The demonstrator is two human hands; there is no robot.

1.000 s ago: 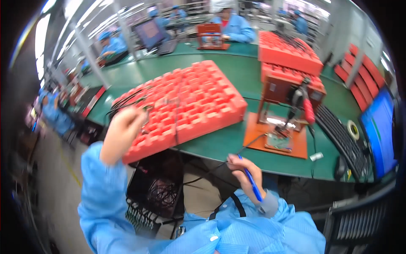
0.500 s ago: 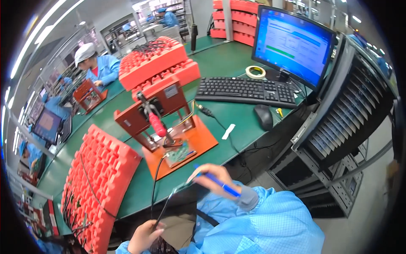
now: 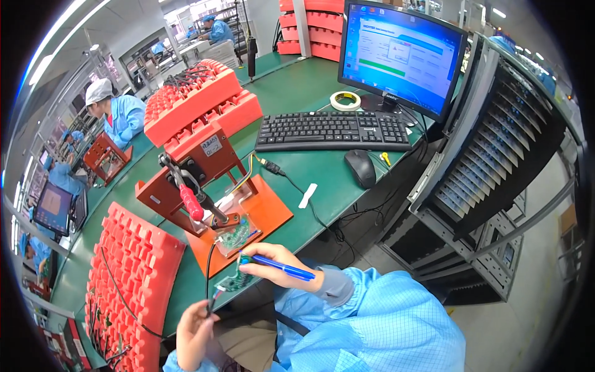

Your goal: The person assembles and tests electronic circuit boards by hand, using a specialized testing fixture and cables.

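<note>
My right hand [image 3: 276,265] is closed on the edge of a green circuit board [image 3: 233,284], with a blue pen [image 3: 290,269] also held across its fingers. The board hangs in front of the bench edge, tilted. My left hand [image 3: 195,328] is closed, thumb and fingers pinching a black cable [image 3: 212,304] just below the board's lower end. Beyond both hands stands a red-brown test fixture [image 3: 214,152] with a red-handled toggle clamp [image 3: 191,202]. Another green circuit board [image 3: 235,236] sits on the fixture's orange base [image 3: 274,202], under the clamp.
Red foam trays [image 3: 133,266] stand at the left and behind the fixture, holding cables. To the right are a keyboard [image 3: 331,131], mouse [image 3: 360,168], tape roll [image 3: 345,101] and monitor [image 3: 403,56]. A black rack [image 3: 496,142] of boards stands far right. A co-worker [image 3: 118,111] sits beyond.
My left hand has come up closer to my right hand. The held board has turned and shows more of its face. A small window has appeared on the monitor. The whole view has shifted.
</note>
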